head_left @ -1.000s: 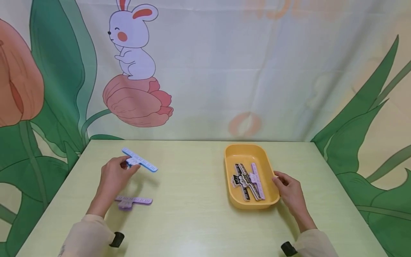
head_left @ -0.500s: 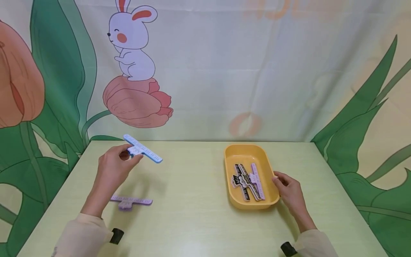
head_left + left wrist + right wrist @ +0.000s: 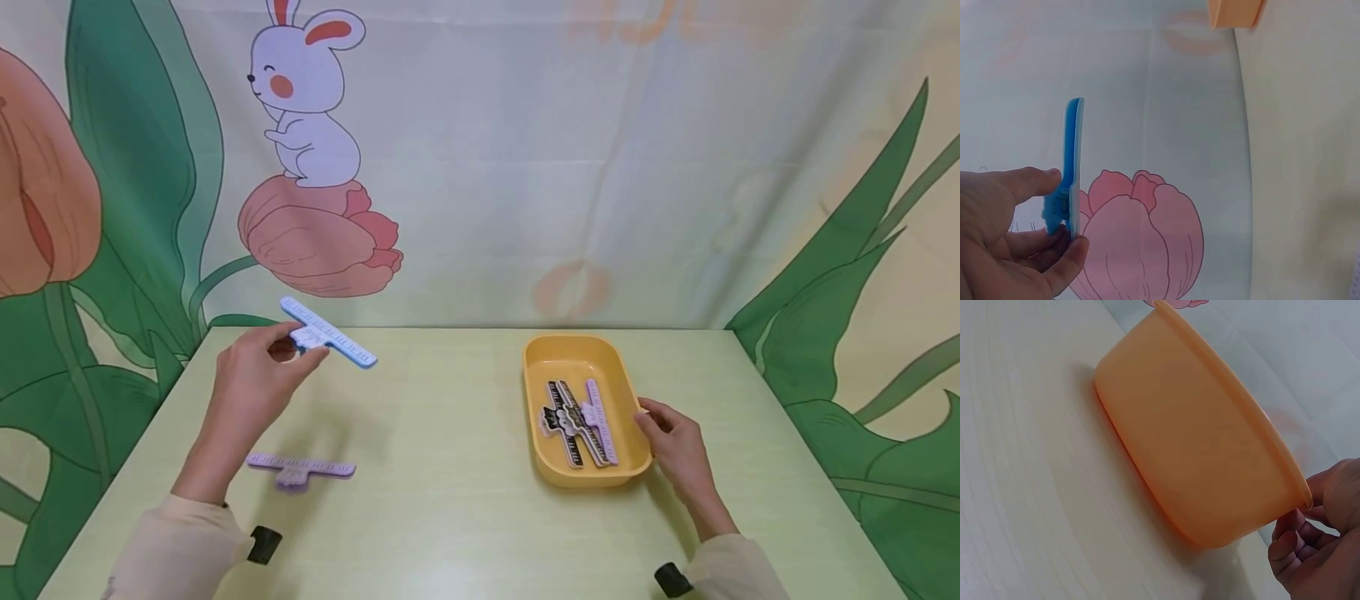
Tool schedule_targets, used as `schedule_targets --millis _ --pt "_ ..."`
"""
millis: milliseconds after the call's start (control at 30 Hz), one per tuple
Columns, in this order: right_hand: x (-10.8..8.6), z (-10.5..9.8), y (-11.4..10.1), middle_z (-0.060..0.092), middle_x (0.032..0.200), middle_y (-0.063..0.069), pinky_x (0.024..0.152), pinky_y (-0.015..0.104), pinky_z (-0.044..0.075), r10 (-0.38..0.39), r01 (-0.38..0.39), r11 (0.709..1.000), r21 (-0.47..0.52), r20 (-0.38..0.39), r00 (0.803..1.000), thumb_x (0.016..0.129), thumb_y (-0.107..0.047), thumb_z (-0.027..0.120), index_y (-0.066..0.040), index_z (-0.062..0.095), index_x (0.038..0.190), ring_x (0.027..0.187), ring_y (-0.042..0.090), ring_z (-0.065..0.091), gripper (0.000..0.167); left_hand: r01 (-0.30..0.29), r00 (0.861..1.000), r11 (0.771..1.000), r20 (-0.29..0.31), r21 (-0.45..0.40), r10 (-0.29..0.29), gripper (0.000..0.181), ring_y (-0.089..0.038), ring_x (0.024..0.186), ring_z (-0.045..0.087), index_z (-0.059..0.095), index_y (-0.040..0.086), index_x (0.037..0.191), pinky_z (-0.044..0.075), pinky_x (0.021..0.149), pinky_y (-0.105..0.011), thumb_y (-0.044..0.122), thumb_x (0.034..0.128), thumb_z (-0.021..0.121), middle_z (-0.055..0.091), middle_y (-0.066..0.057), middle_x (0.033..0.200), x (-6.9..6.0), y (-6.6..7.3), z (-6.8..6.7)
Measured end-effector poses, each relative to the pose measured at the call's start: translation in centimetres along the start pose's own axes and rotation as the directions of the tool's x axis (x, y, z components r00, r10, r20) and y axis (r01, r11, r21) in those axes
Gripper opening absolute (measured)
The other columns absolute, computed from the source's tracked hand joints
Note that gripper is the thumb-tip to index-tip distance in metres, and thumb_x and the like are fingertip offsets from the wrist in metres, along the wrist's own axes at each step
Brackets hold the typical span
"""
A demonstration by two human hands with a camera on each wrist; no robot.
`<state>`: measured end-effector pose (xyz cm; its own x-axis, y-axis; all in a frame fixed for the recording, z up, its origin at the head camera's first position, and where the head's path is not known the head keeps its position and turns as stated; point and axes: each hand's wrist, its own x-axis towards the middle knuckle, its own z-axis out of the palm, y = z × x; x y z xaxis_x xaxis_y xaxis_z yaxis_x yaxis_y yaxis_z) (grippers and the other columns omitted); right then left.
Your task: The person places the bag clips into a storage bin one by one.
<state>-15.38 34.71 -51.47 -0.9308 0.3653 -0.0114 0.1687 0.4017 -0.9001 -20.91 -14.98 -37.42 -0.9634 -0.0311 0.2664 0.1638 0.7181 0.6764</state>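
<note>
My left hand (image 3: 258, 375) holds a blue ruler-shaped clip (image 3: 330, 333) in the air over the back left of the table, pinching it by its grip part. In the left wrist view the clip (image 3: 1072, 150) is seen edge-on between thumb and fingers. My right hand (image 3: 678, 450) pinches the right rim of a yellow tray (image 3: 547, 354); the right wrist view shows thumb and curled fingers at the rim of this tray (image 3: 1197, 425). Inside lie two black-and-white clips (image 3: 573, 450) and a purple clip (image 3: 600, 417). Another purple clip (image 3: 292, 472) rests on the table, below my raised left hand.
The pale table (image 3: 442, 517) ends at the back against a hanging cloth (image 3: 480, 208) printed with a rabbit, flowers and leaves. Each sleeve has a black piece (image 3: 265, 545) near the wrist.
My left hand has lifted the blue clip higher and toward the back, uncovering more of the purple clip on the table. My right hand and the tray stay in place.
</note>
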Motion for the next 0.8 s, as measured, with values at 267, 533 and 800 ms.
schedule_targets --millis 267,533,800 --pt "0.1 0.0 0.1 0.059 0.110 0.016 0.063 0.019 0.050 -0.006 0.006 1.000 0.002 0.000 1.000 0.106 -0.020 0.060 0.002 0.058 0.143 0.088 0.020 0.054 0.043 -0.008 1.000 1.000 -0.002 -0.002 0.008 0.060 -0.043 0.112 0.063 0.056 -0.009 0.142 0.056 0.091 -0.056 0.025 0.0958 0.076 0.062 -0.028 0.122 0.0 0.5 -1.0" --pt "0.0 0.0 0.0 0.059 0.111 0.017 0.063 0.019 0.050 0.002 -0.002 1.000 0.000 0.004 1.000 0.106 -0.019 0.061 0.002 0.058 0.143 0.088 0.021 0.054 0.043 0.004 1.000 1.000 0.012 -0.010 -0.003 0.061 -0.041 0.110 0.063 0.055 -0.008 0.142 0.056 0.088 -0.054 0.027 0.0968 0.075 0.064 -0.027 0.121 0.1 0.7 -1.4" --pt "0.2 0.1 0.1 0.058 0.113 0.016 0.065 0.019 0.051 0.018 -0.017 1.000 -0.018 0.007 1.000 0.107 -0.020 0.059 0.001 0.056 0.146 0.091 0.022 0.054 0.044 -0.027 0.999 1.000 0.027 -0.009 0.027 0.059 -0.041 0.111 0.063 0.056 -0.007 0.142 0.056 0.088 -0.054 0.027 0.0973 0.074 0.063 -0.026 0.122 0.3 0.6 -1.6"
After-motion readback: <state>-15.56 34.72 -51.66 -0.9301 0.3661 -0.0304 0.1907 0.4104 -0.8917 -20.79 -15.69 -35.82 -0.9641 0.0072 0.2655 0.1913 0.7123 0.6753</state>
